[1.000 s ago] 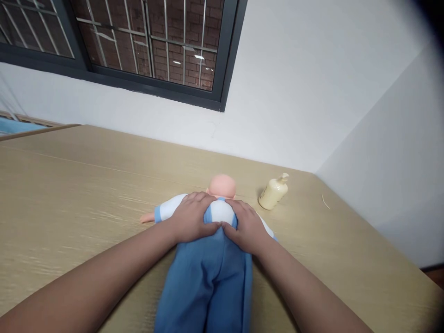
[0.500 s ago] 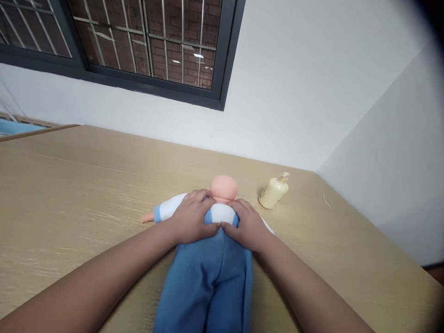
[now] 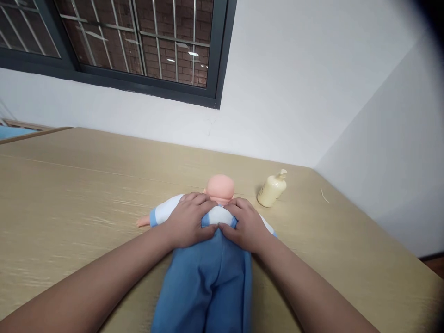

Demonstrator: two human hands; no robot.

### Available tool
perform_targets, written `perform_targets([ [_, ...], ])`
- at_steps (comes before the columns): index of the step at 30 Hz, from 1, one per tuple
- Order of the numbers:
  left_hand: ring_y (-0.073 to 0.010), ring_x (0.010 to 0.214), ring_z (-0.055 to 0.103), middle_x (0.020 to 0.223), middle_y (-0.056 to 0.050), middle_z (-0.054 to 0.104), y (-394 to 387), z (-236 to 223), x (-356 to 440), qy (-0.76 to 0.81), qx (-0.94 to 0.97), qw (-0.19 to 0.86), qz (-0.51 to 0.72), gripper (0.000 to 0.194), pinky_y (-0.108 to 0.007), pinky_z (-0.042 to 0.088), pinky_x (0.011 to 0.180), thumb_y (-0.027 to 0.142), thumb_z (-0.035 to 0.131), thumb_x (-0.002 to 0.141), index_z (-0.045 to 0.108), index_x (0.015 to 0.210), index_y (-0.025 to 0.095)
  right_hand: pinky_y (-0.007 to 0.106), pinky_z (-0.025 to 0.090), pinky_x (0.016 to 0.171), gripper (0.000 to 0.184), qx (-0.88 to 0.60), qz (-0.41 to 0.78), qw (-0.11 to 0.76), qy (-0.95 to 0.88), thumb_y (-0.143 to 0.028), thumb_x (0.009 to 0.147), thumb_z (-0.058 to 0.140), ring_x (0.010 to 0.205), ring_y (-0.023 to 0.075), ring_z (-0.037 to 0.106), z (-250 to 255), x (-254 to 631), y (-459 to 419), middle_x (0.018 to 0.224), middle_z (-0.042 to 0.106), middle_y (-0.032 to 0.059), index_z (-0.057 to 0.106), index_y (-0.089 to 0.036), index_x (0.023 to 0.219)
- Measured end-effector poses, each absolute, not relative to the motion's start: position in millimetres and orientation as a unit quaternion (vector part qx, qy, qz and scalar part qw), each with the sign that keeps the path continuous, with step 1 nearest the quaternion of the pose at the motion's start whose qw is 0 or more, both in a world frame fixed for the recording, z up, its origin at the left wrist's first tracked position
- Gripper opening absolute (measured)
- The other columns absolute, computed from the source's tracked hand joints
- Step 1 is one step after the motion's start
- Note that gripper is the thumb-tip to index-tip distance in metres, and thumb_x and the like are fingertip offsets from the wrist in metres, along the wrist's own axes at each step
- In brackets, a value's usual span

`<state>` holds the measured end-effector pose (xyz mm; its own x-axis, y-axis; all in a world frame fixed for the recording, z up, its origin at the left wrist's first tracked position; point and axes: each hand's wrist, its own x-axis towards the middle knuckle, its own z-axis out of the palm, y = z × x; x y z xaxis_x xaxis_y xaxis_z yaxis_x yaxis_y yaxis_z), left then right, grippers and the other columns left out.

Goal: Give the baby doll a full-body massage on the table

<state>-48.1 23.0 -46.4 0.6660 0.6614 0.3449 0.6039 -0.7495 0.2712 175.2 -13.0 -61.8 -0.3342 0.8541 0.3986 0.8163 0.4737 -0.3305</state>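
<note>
A doll (image 3: 204, 282) in a white and blue top and blue trousers lies stretched out, its smooth pink head (image 3: 221, 187) pointing away from me. No facial features show. My left hand (image 3: 190, 219) rests flat on the left side of its upper body, fingers toward the neck. On the right side, my right hand (image 3: 244, 222) lies the same way, palm down. Both thumbs point inward, their tips nearly meeting at the middle. The doll's left-side sleeve (image 3: 168, 210) and small hand stick out beyond my fingers; most of the other arm is hidden behind my right hand.
A cream pump bottle (image 3: 272, 190) stands on the wooden table (image 3: 86, 180), to the right of the doll's head. A thin pale strip (image 3: 324, 196) lies farther right. White walls (image 3: 277, 92) rise behind the table, with a barred window (image 3: 138, 41) at the upper left.
The whole view has shifted slightly, so the doll and bottle appear a little farther left. Both hands keep the same places on the doll.
</note>
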Motion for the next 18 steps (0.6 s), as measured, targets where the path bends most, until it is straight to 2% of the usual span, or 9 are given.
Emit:
perform_targets([
  [4,-0.0318,0.113,0.052,0.115,-0.009,0.059,22.9,-46.0,-48.3,0.350,0.913,0.061,0.199,0.041,-0.049,0.042,0.100,0.042,0.066,0.084,0.064,0.121,0.024,0.050,0.046,0.102,0.043,-0.519,0.013,0.257,-0.815,-0.046,0.087,0.063,0.115,0.0328,0.054,-66.1,174.2,-16.3,0.120,0.060,0.0135,0.065,-0.020,0.122],
  [7,-0.0329,0.117,0.050,0.122,-0.009,0.057,22.4,-46.1,-48.6,0.345,0.917,0.051,0.193,0.042,-0.049,0.041,0.101,0.042,0.064,0.086,0.063,0.124,0.024,0.053,0.042,0.106,0.052,-0.521,-0.001,0.259,-0.813,-0.048,0.089,0.060,0.123,0.0357,0.049,-69.3,173.3,-18.5,0.132,0.055,0.0168,0.058,-0.017,0.131],
  [11,-0.0331,0.122,0.048,0.129,-0.010,0.056,21.4,-45.9,-48.9,0.329,0.924,0.037,0.194,0.042,-0.050,0.039,0.104,0.039,0.062,0.088,0.063,0.127,0.022,0.051,0.043,0.104,0.051,-0.508,0.008,0.263,-0.820,-0.047,0.092,0.057,0.116,0.0327,0.052,-68.1,172.6,-20.1,0.124,0.059,0.0142,0.055,-0.017,0.133],
  [18,-0.0324,0.116,0.051,0.120,-0.009,0.062,20.8,-46.3,-48.8,0.326,0.924,0.051,0.192,0.040,-0.049,0.040,0.102,0.039,0.060,0.090,0.062,0.125,0.022,0.049,0.045,0.100,0.046,-0.510,0.016,0.259,-0.820,-0.044,0.089,0.062,0.110,0.0312,0.054,-62.8,171.8,-20.8,0.118,0.061,0.0115,0.060,-0.022,0.129],
])
